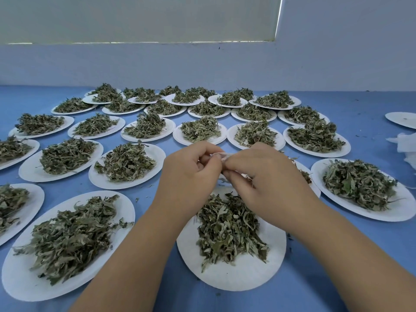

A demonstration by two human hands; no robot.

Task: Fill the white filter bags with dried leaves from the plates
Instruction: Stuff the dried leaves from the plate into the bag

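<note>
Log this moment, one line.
left hand: pinches filter bag | right hand: pinches same bag | near plate: holds leaves

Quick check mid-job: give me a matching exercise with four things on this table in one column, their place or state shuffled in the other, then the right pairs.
Things
1. filter bag
2. near plate
3. bare plate
4. spare bags

Place or state
A. far right, no leaf heap on it
B. pinched between left hand and right hand
C. crumpled white heap at the right edge
D. below the hands, heaped with leaves

Pairs: 1-B, 2-D, 3-A, 4-C
</note>
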